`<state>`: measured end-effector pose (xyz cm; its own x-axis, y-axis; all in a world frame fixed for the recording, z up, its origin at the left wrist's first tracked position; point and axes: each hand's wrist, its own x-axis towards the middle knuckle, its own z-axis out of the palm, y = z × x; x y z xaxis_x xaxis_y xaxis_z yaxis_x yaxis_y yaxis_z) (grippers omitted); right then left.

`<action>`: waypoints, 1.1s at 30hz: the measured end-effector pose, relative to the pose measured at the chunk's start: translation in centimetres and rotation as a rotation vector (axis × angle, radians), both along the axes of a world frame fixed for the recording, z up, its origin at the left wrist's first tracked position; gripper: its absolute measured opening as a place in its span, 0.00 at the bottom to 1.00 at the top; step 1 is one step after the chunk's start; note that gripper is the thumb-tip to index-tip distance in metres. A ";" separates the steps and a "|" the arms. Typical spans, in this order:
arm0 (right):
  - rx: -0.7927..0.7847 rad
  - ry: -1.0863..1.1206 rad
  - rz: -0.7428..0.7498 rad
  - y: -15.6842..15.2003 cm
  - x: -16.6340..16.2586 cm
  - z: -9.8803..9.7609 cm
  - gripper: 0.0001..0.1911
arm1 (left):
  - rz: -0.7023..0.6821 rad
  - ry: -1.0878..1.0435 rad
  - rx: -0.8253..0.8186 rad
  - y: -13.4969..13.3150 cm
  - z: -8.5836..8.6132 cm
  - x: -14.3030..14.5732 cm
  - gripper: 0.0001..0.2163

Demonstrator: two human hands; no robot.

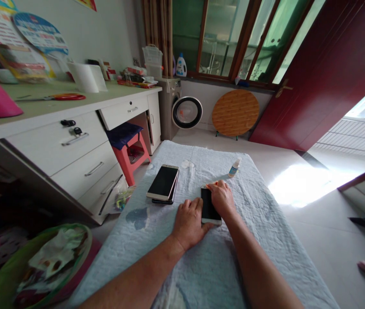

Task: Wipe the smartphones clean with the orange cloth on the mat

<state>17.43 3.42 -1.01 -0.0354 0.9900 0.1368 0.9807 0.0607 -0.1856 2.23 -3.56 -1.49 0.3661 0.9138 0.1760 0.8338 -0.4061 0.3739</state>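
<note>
Phone (208, 207) lies flat on the pale blue towel (266, 231) right in front of me, dark screen up. Its long axis runs away from me, w/ the far end leaning a bit to my left and the near end a bit to my right. It sits between my two hands.

My left hand (189, 221) is palm down on the towel, just left of the phone. The fingers are loosely spread along its left long edge and the thumb is by the near corner. It's touching and bracing the phone, not wrapped round it.

My right hand (221, 197) rests on the right long edge, fingers reaching over the far right corner. There's sth yellowish at the fingertips. Can't tell what it is, or whether that hand pinches anything.

Left of the phone and a little farther off, clear of my left hand, is a stack of two phones (163, 183), roughly parallel to mine. A small bottle (234, 168) lies just beyond my right hand. A white wad (187, 164) sits farther up the towel.
</note>
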 end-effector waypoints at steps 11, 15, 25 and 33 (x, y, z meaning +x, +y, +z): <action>0.015 -0.042 -0.157 -0.6 0.3 0.1 0.17 | 0.002 0.000 -0.023 0.2 -0.4 0.0 0.32; 0.009 -0.035 -0.166 -0.3 0.5 -0.3 0.16 | 0.011 -0.021 -0.028 0.2 -0.3 0.0 0.30; 0.075 0.053 0.059 -0.4 0.5 -0.4 0.15 | 0.011 -0.088 -0.019 0.7 -0.6 -0.2 0.31; 0.033 0.125 0.273 -0.8 -0.1 0.5 0.16 | 0.015 -0.140 -0.016 0.9 -0.9 -0.3 0.34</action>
